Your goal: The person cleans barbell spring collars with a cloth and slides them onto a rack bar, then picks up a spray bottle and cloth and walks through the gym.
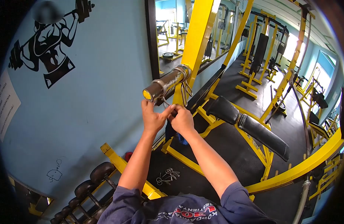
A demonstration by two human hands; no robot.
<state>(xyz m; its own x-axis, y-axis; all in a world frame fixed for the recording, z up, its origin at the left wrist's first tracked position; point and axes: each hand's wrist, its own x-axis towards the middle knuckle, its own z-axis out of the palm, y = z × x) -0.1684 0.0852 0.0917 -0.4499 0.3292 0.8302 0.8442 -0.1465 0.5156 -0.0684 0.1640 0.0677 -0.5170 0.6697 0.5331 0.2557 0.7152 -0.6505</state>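
Note:
A metal peg [171,80] with a yellow end cap juts from the yellow upright [196,37]. Around the peg near its free end sits a spring collar [163,89], one wire handle bending down toward my hands. My left hand [154,118] is closed at the collar just under the peg's end, thumb reaching toward my right hand. The fingers of my right hand [182,119] pinch the collar's lower handle; the grip itself is partly hidden. More spring collars [185,71] are bunched at the peg's base, their handles hanging down.
Several loose spring collars [168,175] lie on the black floor. A dumbbell rack [116,158] stands at lower left along the blue wall. Behind the upright hangs a mirror [170,37]. A black padded bench [250,130] and a curved yellow beam [299,170] are at right.

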